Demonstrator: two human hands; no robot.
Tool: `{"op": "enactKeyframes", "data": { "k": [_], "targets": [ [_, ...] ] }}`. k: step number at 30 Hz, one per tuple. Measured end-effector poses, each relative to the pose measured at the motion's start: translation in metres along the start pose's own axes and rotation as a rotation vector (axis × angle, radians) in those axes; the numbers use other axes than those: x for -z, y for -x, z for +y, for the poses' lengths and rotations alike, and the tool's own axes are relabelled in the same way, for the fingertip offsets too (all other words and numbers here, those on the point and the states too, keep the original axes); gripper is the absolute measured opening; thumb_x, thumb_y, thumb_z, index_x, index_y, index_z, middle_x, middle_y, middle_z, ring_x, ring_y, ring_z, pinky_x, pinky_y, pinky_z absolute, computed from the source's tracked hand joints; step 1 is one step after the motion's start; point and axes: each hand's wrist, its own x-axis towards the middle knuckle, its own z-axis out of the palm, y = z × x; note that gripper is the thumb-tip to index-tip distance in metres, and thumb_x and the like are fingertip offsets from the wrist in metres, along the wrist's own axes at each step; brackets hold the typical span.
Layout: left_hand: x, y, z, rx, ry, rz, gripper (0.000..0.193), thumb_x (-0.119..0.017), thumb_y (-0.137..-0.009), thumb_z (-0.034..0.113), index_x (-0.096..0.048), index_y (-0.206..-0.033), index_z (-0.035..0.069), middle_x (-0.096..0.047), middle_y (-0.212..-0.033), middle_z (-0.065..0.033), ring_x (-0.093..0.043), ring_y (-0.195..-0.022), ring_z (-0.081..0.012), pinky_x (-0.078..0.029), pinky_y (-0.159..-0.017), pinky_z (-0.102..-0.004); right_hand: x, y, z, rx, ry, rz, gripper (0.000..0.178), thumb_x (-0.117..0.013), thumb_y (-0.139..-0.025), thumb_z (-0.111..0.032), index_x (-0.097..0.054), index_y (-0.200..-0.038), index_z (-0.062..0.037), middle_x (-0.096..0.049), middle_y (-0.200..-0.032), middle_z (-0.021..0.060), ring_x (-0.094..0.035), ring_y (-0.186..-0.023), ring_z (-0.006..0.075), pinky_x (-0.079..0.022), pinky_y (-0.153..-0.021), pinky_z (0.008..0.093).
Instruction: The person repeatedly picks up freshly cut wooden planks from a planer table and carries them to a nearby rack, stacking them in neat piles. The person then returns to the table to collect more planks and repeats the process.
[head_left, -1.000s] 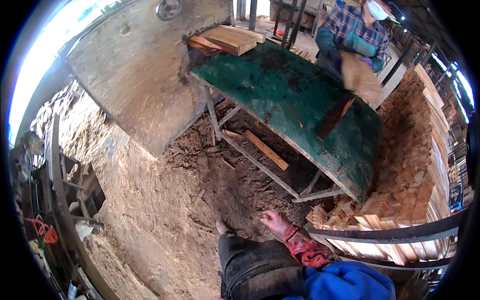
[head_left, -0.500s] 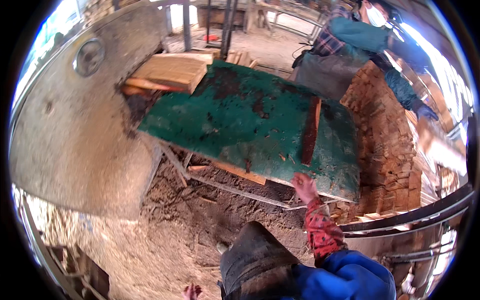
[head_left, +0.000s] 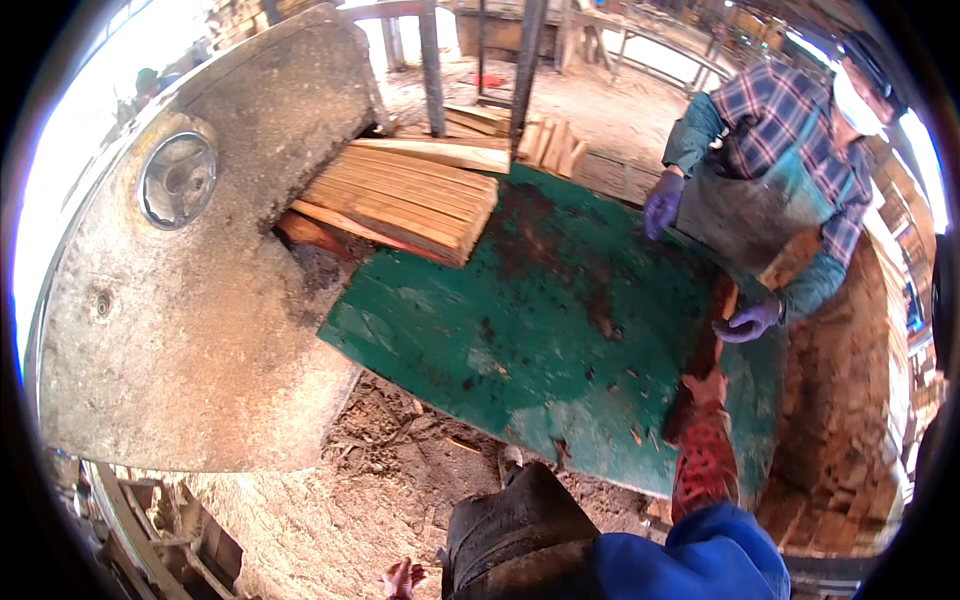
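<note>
A narrow bark-edged wooden board (head_left: 704, 345) lies along the right part of a green table top (head_left: 450, 330). My right hand (head_left: 708, 388), in a red patterned sleeve, is closed over the board near its close end. Low in the picture, beside my dark apron, my left hand (head_left: 402, 577) hangs with its fingers apart and nothing in them. Across the table, a co-worker's purple-gloved hand (head_left: 750, 320) is at the board's far part, and their other gloved hand (head_left: 661, 204) hovers over the table's far edge.
A machine's large worn metal panel (head_left: 200, 330) with a round fitting stands at the left. A stack of sawn boards (head_left: 400, 200) rests on the table's far left corner. A tall pile of cut wood (head_left: 835, 400) borders the right side. Wood debris (head_left: 380, 425) covers the ground.
My right hand has gone from the table's near edge onto the board. The co-worker has turned from the wood pile to the table, both hands now over it. My view has shifted left.
</note>
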Motion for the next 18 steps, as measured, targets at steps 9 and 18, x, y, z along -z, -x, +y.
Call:
{"op": "enactKeyframes", "data": {
  "k": [9, 18],
  "targets": [
    [-0.141, 0.031, 0.115, -0.034, -0.065, 0.064, 0.034, -0.069, -0.088, 0.022, -0.061, -0.097, -0.01, -0.068, -0.086, -0.0196, -0.069, -0.073, -0.0279, -0.059, -0.065, -0.0375, 0.008, -0.037, 0.047, -0.068, -0.267, -0.056, 0.054, -0.08, -0.06, -0.021, -0.063, -0.104, 0.0052, -0.069, -0.09, 0.0151, -0.067, -0.082, 0.0261, -0.053, -0.074, 0.0391],
    [-0.2, -0.027, 0.35, -0.545, -0.136, -0.078, 0.03, -0.059, -0.095, 0.022, -0.061, -0.1, -0.007, -0.067, -0.084, -0.012, -0.065, -0.071, -0.0169, -0.055, -0.062, -0.0286, 0.004, 0.091, 0.022, -0.126, -0.445, 0.176, 0.041, -0.074, -0.06, -0.015, -0.059, -0.093, 0.0031, -0.062, -0.081, 0.0096, -0.058, -0.075, 0.0203, -0.05, -0.069, 0.0366]
  ]
}}
